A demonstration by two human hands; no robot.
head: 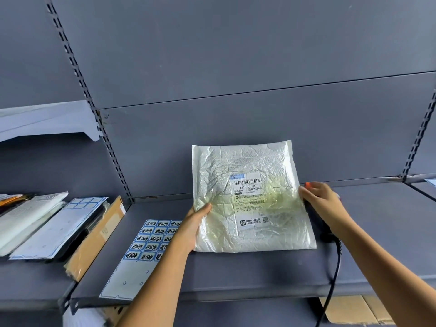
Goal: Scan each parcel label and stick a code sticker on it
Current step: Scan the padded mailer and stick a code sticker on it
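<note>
A person is steadying a padded parcel (252, 199) on the shelf (236, 274), the left hand (193, 223) pinching one edge, the right hand (323, 204) curling round a corded scanner (317, 223) at the opposite edge; the parcel is looking light, floppy and best gripped edgewise.

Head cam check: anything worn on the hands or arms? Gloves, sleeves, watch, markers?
Nothing worn that shows. Left hand and right hand have no gloves, and no rings, watch or bands are visible. Left forearm and right forearm are uncovered to the frame edge, with no sleeve in view.
</note>
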